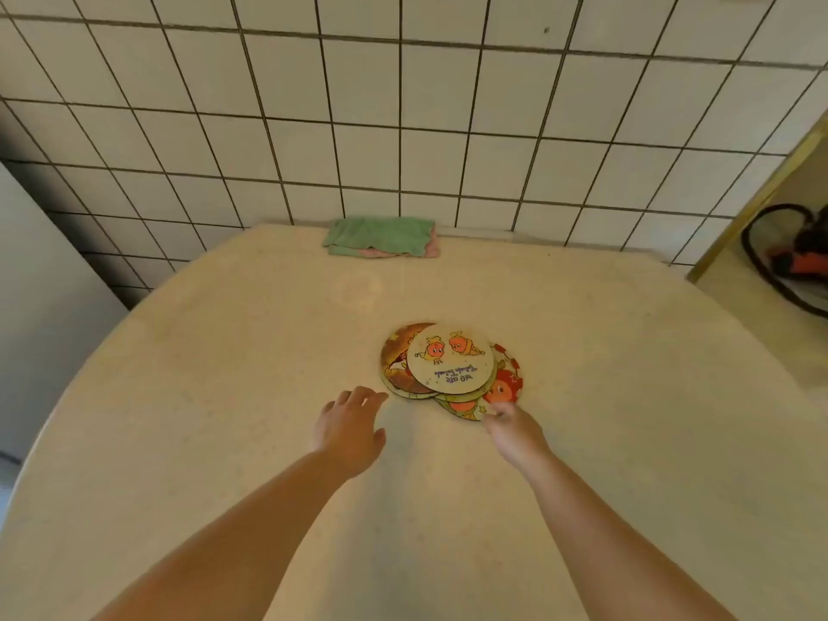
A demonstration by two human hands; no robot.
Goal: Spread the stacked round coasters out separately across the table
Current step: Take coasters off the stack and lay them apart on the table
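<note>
A loose pile of round coasters [450, 365] lies in the middle of the beige table [224, 374]. The top one is cream with two orange cartoon figures and purple writing. A brown coaster [394, 360] pokes out at the left, and a red-and-orange one [506, 385] sticks out at the lower right. My left hand [349, 428] hovers just left of the pile, fingers apart, holding nothing. My right hand [511, 425] reaches the pile's lower right edge, its blurred fingertips at the rim of the lowest coaster; whether they pinch it I cannot tell.
A folded green and pink cloth [381, 237] lies at the table's far edge against the white tiled wall [403, 105]. A grey appliance side [40, 284] stands at the left. At the right, a shelf holds a black cable and an orange tool [793, 257].
</note>
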